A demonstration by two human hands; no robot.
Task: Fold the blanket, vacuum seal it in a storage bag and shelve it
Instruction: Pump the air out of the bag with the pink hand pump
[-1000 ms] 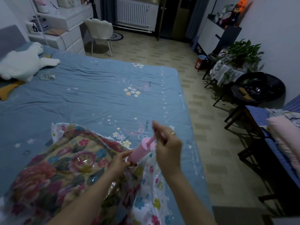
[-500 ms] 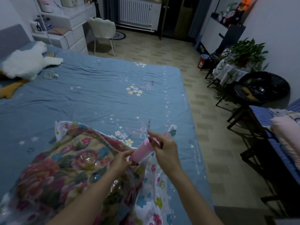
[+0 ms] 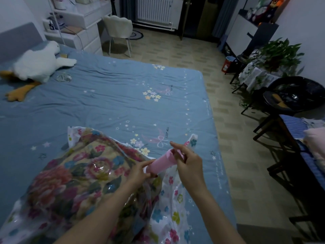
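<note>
On a blue bed point(image 3: 109, 103), near its right edge, a folded floral blanket point(image 3: 70, 180) lies inside a clear flower-printed storage bag point(image 3: 168, 205), and a pink hand pump point(image 3: 162, 163) stands tilted on the bag. The left hand point(image 3: 139, 171) grips the pump's lower end against the bag, and the right hand point(image 3: 187, 162) pinches the plunger handle at the top, which looks pushed nearly in, though the fingers hide it. To pump well, the left hand should press the base squarely onto the bag's valve while the right pulls in long, straight strokes along the barrel.
</note>
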